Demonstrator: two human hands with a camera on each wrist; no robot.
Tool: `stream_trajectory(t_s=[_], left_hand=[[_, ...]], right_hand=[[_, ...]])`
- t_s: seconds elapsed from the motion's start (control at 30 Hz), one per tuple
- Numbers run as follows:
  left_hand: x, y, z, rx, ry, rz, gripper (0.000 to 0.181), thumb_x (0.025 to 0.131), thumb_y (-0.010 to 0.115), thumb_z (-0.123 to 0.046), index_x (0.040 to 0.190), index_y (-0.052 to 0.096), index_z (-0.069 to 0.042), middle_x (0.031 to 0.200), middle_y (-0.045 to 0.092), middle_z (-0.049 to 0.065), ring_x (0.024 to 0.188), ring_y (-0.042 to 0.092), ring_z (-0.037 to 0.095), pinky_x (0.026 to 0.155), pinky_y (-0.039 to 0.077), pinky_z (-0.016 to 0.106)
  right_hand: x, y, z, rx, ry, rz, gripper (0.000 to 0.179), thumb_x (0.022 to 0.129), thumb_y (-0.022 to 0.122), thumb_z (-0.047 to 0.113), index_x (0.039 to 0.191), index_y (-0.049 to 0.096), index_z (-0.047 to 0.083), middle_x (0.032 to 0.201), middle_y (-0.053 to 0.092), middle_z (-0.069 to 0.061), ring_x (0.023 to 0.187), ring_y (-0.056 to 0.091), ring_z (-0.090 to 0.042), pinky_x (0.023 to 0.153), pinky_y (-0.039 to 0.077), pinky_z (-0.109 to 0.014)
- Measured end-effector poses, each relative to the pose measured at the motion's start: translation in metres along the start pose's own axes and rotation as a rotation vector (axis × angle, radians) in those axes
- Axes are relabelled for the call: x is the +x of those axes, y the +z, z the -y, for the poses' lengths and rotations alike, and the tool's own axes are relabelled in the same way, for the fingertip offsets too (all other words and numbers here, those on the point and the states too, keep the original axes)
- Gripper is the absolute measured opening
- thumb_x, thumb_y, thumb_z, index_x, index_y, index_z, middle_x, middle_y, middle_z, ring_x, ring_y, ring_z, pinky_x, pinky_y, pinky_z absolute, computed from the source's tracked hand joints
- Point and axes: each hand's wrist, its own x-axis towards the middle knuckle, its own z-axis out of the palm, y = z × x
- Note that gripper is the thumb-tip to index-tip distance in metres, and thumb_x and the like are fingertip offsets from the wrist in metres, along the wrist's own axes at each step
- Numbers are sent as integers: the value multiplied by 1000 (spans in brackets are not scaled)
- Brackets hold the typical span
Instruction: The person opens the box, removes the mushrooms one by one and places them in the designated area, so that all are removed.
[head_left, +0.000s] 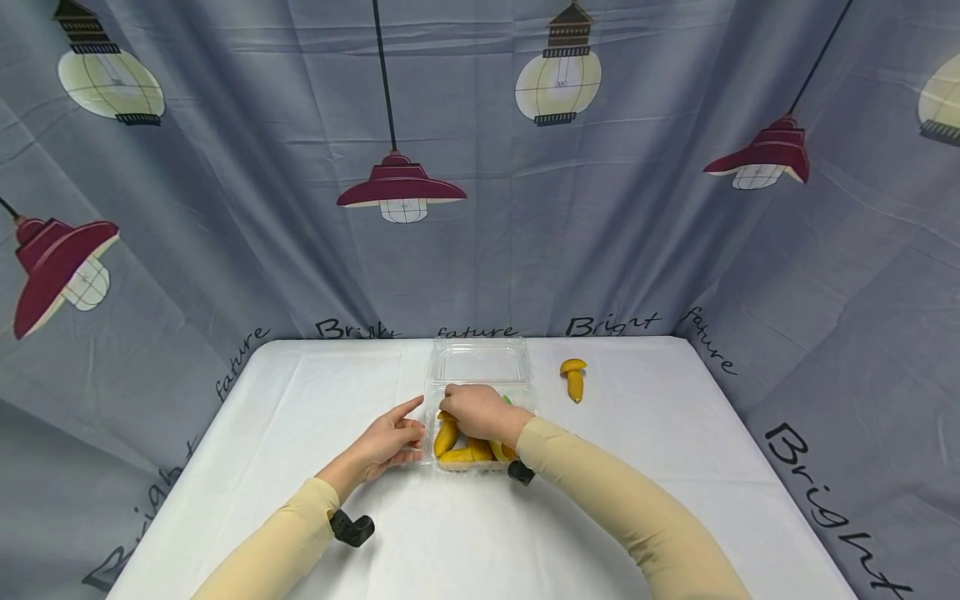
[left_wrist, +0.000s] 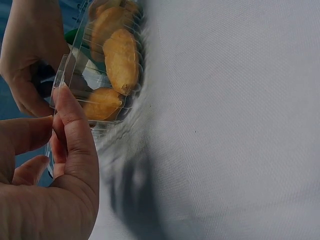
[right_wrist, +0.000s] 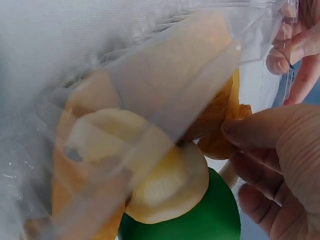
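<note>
A clear plastic clamshell container stands mid-table, its hinged lid laid back. Several yellow-brown toy mushrooms lie inside, along with a rounded green thing of unclear kind. At the container's left side, my left hand pinches the rim between thumb and fingers. My right hand reaches into the container from above. In the right wrist view, its thumb and fingertips pinch a brownish-yellow mushroom, partly hidden by other pieces and the clear wall.
One yellow mushroom lies on the white tabletop, right of the container. Behind the table hangs a grey-blue curtain printed with lamps and lettering. Black wrist cameras are strapped to both forearms.
</note>
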Motion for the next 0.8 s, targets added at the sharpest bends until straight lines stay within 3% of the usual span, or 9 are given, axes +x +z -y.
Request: stream_trajectory(t_s=[0.33, 0.5, 0.57, 0.67, 0.73, 0.8], left_hand=[[1, 0, 1, 4, 1, -5, 71, 101, 58, -1, 163, 28, -15, 111, 54, 13, 81, 56, 17, 74, 63, 33], [1, 1, 0, 1, -1, -6, 70, 101, 58, -1, 163, 28, -15, 111, 54, 14, 81, 56, 17, 74, 63, 33], [0, 1, 0, 3, -4, -6, 70, 101, 58, -1, 163, 28, -15, 111, 54, 13, 82, 56, 17, 74, 63, 33], [0, 1, -1, 7, -6, -8, 70, 102, 57, -1, 163, 28, -15, 111, 54, 13, 82, 56, 16, 74, 63, 32], [0, 1, -1, 6, -9, -10, 70, 102, 57, -1, 163, 28, -16, 111, 54, 12, 82, 56, 16, 74, 63, 32], [1, 1, -1, 7, -12, -14, 69, 102, 57, -1, 163, 28, -16, 112, 54, 13, 82, 56, 16, 74, 63, 32]], right_hand=[[0, 1, -1, 3, -24, -52, 20, 100, 66, 13, 112, 80, 20, 102, 63, 5, 77, 59, -8, 68, 55, -22], [-1, 2, -4, -9, -45, -102, 21, 99, 67, 12, 112, 81, 22, 103, 67, 6, 87, 63, -9, 73, 57, -21], [-2, 1, -4, 41, -20, -103, 22, 99, 67, 10, 113, 80, 21, 105, 68, 6, 92, 65, -10, 77, 57, -23], [-4, -4, -5, 273, 98, -85, 23, 98, 66, 9, 117, 77, 14, 107, 69, 2, 96, 65, -13, 81, 57, -26], [-6, -11, -6, 535, 228, -78, 24, 97, 66, 11, 120, 73, 7, 107, 68, -3, 96, 65, -18, 82, 58, -31], [-9, -19, -6, 865, 367, -72, 31, 98, 67, 14, 126, 67, 0, 111, 67, -9, 100, 66, -24, 86, 59, -36]])
